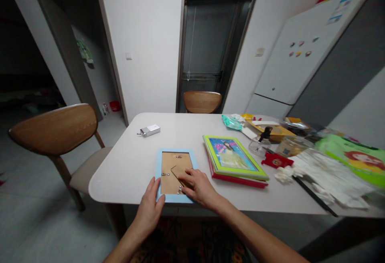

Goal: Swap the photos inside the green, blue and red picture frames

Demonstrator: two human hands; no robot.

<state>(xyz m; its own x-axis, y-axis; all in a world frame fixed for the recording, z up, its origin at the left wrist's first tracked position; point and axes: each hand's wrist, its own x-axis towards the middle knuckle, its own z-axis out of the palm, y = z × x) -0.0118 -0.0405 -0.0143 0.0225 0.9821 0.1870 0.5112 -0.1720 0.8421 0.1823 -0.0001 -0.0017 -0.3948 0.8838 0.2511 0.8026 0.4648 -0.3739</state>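
A light-blue picture frame (159, 162) lies face down near the table's front edge, its brown backing board (168, 160) and small metal clips showing. My left hand (149, 204) grips the frame's lower left corner, with the thumb on the rim and the fingers along the side. Over the lower right of the backing is my right hand (200, 186), its fingers and thumb curled around the brown stand flap (178, 171). That hand hides part of the flap and the frame's lower right corner.
A green-framed princess picture (231, 156) rests on a red frame (237, 180) to the right. Further right are a clear plastic cup (287, 146), white tissue (331, 174), a black strip (314, 196) and a green bag (357, 158). A silver-white box (150, 130) sits back left.
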